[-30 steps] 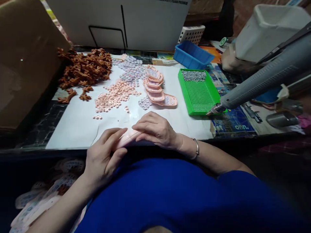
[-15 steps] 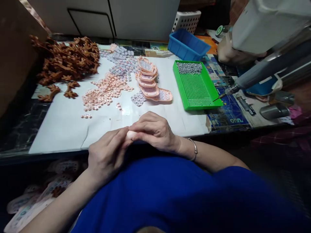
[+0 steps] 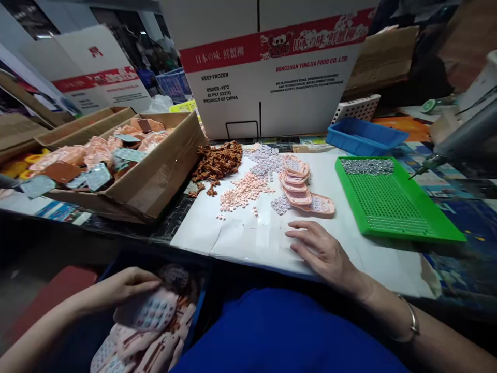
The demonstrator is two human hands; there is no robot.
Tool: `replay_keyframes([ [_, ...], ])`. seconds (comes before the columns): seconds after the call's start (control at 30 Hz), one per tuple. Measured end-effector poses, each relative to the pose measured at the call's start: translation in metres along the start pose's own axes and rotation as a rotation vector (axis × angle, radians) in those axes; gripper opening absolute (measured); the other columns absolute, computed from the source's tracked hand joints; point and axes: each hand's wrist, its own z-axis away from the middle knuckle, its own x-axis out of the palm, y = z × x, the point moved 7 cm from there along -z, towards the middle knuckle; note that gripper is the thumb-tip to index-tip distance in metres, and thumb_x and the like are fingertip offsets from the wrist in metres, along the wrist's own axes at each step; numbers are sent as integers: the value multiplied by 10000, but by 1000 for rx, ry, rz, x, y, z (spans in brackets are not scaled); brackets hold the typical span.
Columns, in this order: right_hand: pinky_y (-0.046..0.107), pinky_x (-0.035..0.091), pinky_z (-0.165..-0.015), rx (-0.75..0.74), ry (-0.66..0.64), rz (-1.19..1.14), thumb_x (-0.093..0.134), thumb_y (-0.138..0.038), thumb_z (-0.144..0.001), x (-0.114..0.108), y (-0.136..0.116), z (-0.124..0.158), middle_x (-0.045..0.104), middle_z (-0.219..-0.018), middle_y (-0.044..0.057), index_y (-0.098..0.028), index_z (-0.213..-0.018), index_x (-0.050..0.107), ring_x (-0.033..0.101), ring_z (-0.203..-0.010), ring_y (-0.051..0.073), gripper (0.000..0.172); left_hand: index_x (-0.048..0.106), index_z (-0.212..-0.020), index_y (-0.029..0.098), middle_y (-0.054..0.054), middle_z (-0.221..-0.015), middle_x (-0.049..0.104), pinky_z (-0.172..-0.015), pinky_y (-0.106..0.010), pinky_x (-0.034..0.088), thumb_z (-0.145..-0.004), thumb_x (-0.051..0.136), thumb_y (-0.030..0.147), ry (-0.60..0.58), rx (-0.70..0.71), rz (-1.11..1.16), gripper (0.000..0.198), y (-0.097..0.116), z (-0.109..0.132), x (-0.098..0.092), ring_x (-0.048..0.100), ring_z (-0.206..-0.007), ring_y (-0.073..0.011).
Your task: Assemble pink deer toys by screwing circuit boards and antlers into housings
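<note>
My left hand is down at the left, below the table edge, its fingers closed over the upper edge of a pink toy phone with rows of pale buttons. It holds the phone just above a heap of similar pink toy phones in a dark blue bin. My right hand is over the front of the white work sheet, fingers spread, with nothing in it. Beyond it lie stacked pink phone shells and small pale lilac keypad pieces.
Small pink buttons and brown figure-like parts are heaped at the back. A green tray holds screws; a blue bin stands behind. A screwdriver tip hangs at right. A cardboard box of packed items stands left.
My hands have parted. The left one has moved down left to the bin with a toy phone; the right has opened over the sheet. My view has swung left and up.
</note>
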Motion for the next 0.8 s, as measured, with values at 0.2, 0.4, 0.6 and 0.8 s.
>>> replay_keyframes([
  [0.2,370,655,-850,-19,-24,-6,549,-216,-967,5,-1,-2,752,-1032,116,-196,-1017,733,753,-951,216,192,837,-859,271,-65,-854,810,-743,-322,597,-637,822,515,233,180,16,330,55,13,-45,738,-809,-276],
  [0.4,342,665,-803,20,-61,-63,556,-219,-953,11,7,-1,766,-1003,110,-218,-1002,752,765,-910,216,203,759,-906,103,-32,-744,756,-610,-206,523,-858,645,359,964,392,-220,284,169,21,-156,622,-618,-122],
  [0.6,294,669,-753,43,-46,-49,546,-204,-953,10,7,-1,774,-947,93,-215,-952,755,769,-853,194,209,711,-827,77,-42,-1032,787,-960,-217,494,-842,666,345,1063,265,-409,272,206,-46,-212,662,-1152,-208],
  [0.8,271,661,-738,39,-46,-57,538,-182,-956,9,6,-5,777,-913,81,-206,-946,748,765,-826,178,212,712,-953,20,-40,-1042,780,-993,-246,495,-868,615,375,1068,205,-449,377,209,-62,-224,678,-1123,-203],
])
